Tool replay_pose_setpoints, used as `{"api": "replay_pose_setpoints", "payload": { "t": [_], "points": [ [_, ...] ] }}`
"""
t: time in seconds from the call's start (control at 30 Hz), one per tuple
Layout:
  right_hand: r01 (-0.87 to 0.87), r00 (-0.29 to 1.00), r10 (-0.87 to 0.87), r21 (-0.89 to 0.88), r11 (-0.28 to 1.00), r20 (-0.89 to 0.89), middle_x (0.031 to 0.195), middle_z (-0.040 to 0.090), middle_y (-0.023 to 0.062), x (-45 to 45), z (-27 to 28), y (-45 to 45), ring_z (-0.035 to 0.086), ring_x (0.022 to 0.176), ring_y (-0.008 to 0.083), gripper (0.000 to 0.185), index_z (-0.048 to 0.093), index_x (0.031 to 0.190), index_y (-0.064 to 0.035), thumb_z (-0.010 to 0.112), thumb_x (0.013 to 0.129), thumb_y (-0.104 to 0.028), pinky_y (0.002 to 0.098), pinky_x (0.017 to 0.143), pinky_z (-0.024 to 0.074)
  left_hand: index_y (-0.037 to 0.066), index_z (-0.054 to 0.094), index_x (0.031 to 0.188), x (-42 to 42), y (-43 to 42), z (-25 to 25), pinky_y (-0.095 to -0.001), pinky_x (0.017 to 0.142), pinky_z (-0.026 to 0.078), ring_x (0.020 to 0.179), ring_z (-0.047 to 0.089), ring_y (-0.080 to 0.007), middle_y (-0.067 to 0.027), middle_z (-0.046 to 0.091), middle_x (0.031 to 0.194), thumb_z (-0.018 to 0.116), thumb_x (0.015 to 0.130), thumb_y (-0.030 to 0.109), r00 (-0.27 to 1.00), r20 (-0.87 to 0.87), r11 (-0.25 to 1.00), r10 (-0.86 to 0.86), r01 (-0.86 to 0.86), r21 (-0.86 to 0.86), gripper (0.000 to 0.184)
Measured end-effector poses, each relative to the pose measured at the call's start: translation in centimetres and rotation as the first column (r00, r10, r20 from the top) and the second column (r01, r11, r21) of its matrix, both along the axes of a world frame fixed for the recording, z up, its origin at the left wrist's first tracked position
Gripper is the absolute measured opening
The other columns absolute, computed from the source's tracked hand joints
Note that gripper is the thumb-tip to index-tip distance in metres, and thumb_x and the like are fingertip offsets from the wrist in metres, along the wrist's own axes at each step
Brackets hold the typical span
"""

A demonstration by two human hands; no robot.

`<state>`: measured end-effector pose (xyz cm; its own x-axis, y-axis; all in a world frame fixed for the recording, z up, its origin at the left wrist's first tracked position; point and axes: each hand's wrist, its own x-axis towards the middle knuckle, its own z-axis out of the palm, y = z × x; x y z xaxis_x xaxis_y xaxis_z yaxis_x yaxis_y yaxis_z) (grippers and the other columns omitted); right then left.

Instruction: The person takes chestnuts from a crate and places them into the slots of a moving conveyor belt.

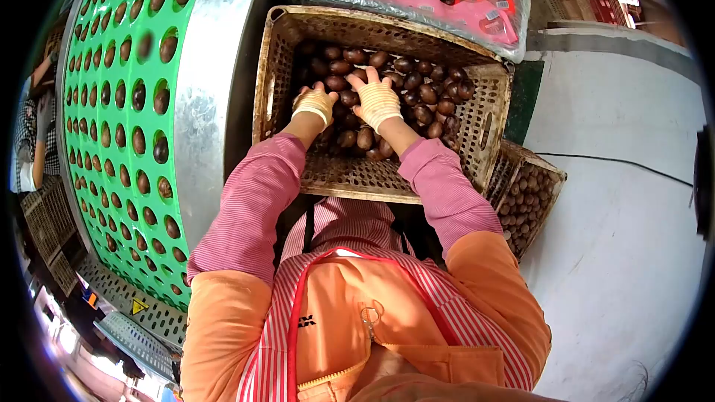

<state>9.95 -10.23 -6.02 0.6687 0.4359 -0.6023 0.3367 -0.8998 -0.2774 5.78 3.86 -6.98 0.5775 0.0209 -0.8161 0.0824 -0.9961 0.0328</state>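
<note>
Dark brown, shiny eggs (428, 94) lie heaped in a worn, perforated plastic crate (357, 173) in front of my body. Both hands reach down into this crate, with pale ribbed bands around the palms and wrists. My left hand (315, 102) rests on the eggs near the crate's left side, fingers bent and apart, the tips partly hidden. Just right of it, my right hand (377, 98) touches the heap with its fingers spread. I cannot see an egg gripped in either hand.
A green conveyor (112, 115) with eggs in its holes curves along the left, edged by a metal panel (216, 67). Behind the crate stands a plastic-lined bin (406, 0) with red packets. Another egg crate (532, 205) sits lower right. Far left, a person's arm (39, 152) shows.
</note>
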Motion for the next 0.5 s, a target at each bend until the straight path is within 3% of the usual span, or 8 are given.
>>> {"api": "replay_pose_setpoints", "payload": {
  "t": [0.13, 0.17, 0.23, 0.27, 0.37, 0.4, 0.47, 0.5],
  "points": [
    [-0.177, 0.955, 0.148, 0.091, 0.98, 0.257, 0.141, 0.038, 0.0157, 0.1, -4.6, -0.6, 0.054, 0.11, 0.0423, 0.061, 0.053, 0.128, -0.0198, 0.075, 0.072, -0.012, 0.049, 0.084, 0.054, 0.014, 0.056, 0.128, -0.4, -0.1, 1.1, -0.0463, 0.098, 0.046, 0.123, 0.05, -0.0359, -0.015, 0.051, 0.13, 0.078, 0.072, 0.041, 0.993, 0.116, 0.992, -0.001, 0.015, -0.125, 0.066],
    [-0.222, 0.957, 0.206, 0.056, 0.974, 0.206, 0.136, 0.041, 0.017, 0.8, -3.0, -0.2, 0.059, 0.103, 0.0411, 0.055, 0.054, 0.123, -0.0178, 0.075, 0.073, -0.016, 0.0493, 0.084, 0.0537, 0.011, 0.063, 0.12, -0.5, 0.2, -1.4, -0.0446, 0.097, 0.047, 0.118, 0.056, -0.0328, -0.0161, 0.059, 0.122, 0.078, 0.071, 0.042, 0.994, 0.113, 0.97, -0.004, 0.031, -0.242, 0.059],
    [-0.261, 0.959, 0.266, -0.056, 0.964, 0.096, 0.129, 0.045, 0.0226, 1.8, -2.1, 0.3, 0.062, 0.099, 0.04, 0.058, 0.052, 0.126, -0.0169, 0.077, 0.075, -0.027, 0.0486, 0.081, 0.0536, 0.01, 0.072, 0.106, -0.7, -0.4, 0.1, -0.0422, 0.089, 0.053, 0.102, 0.066, -0.03, -0.0137, 0.069, 0.111, 0.076, 0.073, 0.042, 0.993, 0.113, 0.97, -0.045, 0.071, -0.233, 0.046],
    [-0.261, 0.962, 0.266, -0.074, 0.962, 0.058, 0.127, 0.045, 0.0252, 2.1, -3.0, 0.1, 0.061, 0.1, 0.0412, 0.058, 0.053, 0.125, -0.0162, 0.078, 0.074, -0.031, 0.0496, 0.081, 0.0533, 0.012, 0.073, 0.108, -0.4, -0.5, 0.9, -0.0421, 0.084, 0.054, 0.101, 0.067, -0.0285, -0.0112, 0.07, 0.111, 0.072, 0.077, 0.039, 0.997, 0.061, 0.975, -0.054, 0.066, -0.21, 0.041],
    [-0.302, 0.952, 0.306, -0.167, 0.939, -0.002, 0.125, 0.045, 0.0271, 2.0, -2.4, 0.0, 0.062, 0.101, 0.0441, 0.051, 0.056, 0.122, -0.0159, 0.075, 0.077, -0.031, 0.0498, 0.087, 0.0519, 0.014, 0.074, 0.105, -1.0, -1.0, -1.2, -0.0412, 0.084, 0.054, 0.1, 0.067, -0.0287, -0.0106, 0.072, 0.104, 0.072, 0.073, 0.026, 0.977, 0.205, 0.974, -0.056, 0.099, -0.205, 0.034],
    [-0.325, 0.944, 0.329, -0.2, 0.924, -0.016, 0.125, 0.045, 0.0265, 2.0, -3.3, -0.4, 0.061, 0.102, 0.0444, 0.044, 0.057, 0.124, -0.0173, 0.068, 0.082, -0.028, 0.05, 0.09, 0.0505, 0.015, 0.073, 0.106, -1.2, -1.2, -1.9, -0.041, 0.082, 0.054, 0.099, 0.068, -0.0278, -0.0101, 0.072, 0.103, 0.071, 0.072, 0.024, 0.975, 0.219, 0.976, -0.045, 0.09, -0.198, 0.035],
    [-0.151, 0.979, 0.103, -0.288, 0.946, -0.175, 0.131, 0.048, 0.0295, 1.9, -3.5, -0.8, 0.059, 0.112, 0.0424, 0.058, 0.035, 0.142, -0.018, 0.056, 0.089, -0.028, 0.0483, 0.093, 0.0477, 0.012, 0.074, 0.104, -1.0, -0.1, 2.8, -0.0414, 0.08, 0.054, 0.097, 0.069, -0.0275, -0.0103, 0.072, 0.103, 0.074, 0.072, 0.029, 0.986, 0.166, 0.957, -0.008, 0.056, -0.286, 0.037],
    [-0.067, 0.973, -0.015, -0.349, 0.935, -0.229, 0.135, 0.05, 0.031, 1.8, -3.6, -1.0, 0.057, 0.116, 0.0414, 0.065, 0.024, 0.151, -0.0183, 0.05, 0.092, -0.028, 0.0474, 0.095, 0.0463, 0.009, 0.074, 0.103, -0.7, 0.1, 4.7, -0.0418, 0.079, 0.055, 0.095, 0.069, -0.0288, -0.0125, 0.072, 0.102, 0.075, 0.071, 0.035, 0.99, 0.1, 0.942, 0.1, -0.062, -0.33, 0.041]
  ]
}}
